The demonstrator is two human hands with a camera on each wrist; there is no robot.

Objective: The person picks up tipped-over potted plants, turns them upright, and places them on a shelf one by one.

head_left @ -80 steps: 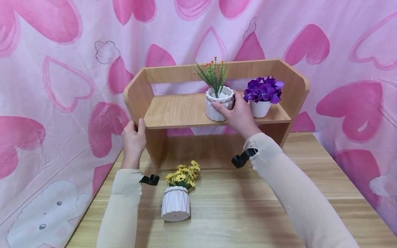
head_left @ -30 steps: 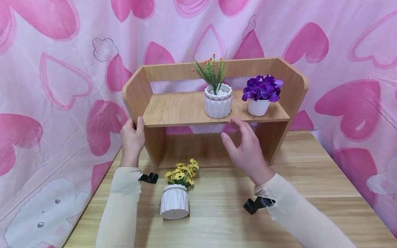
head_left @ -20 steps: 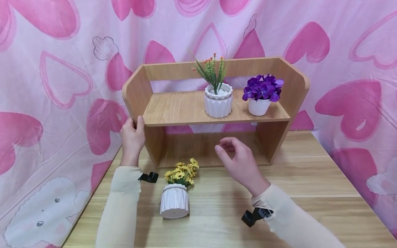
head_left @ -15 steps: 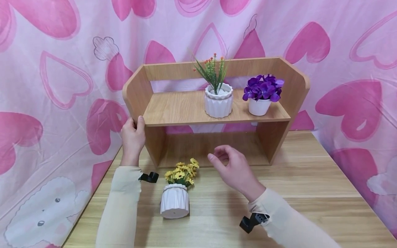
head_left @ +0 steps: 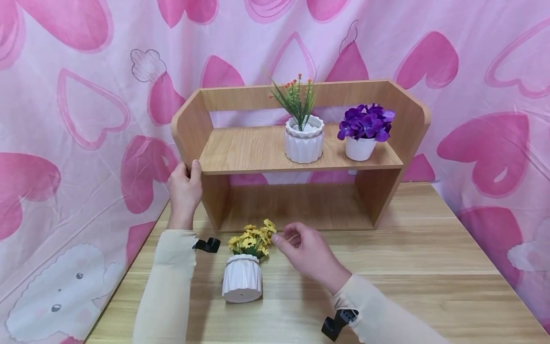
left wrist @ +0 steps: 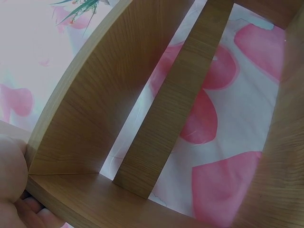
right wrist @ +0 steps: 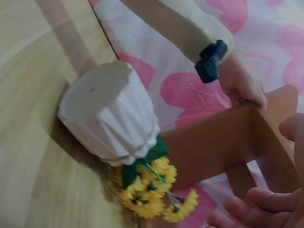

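My left hand [head_left: 185,193] grips the left side panel of a two-tier wooden desk shelf [head_left: 240,150]; in the left wrist view its thumb and curled fingers are at that board's edge. Lying on its side on the table is a white fluted pot [head_left: 242,279] of yellow artificial daisies [head_left: 253,239], its base facing me. Just right of the blossoms hovers my right hand [head_left: 307,253], fingers loosely bent and holding nothing. The right wrist view shows the tipped pot [right wrist: 111,114] apart from the fingers [right wrist: 266,202].
A white fluted pot [head_left: 303,145] with orange-tipped grass stands upright on the upper shelf. To its right is a smaller white pot [head_left: 360,150] of purple flowers. Behind the wooden table [head_left: 412,267] hangs a pink heart-patterned curtain [head_left: 103,28].
My right hand let go of the orange-flowered plant's pot on the upper shelf, then came down and left to the yellow daisies. My left hand has kept its hold on the shelf.
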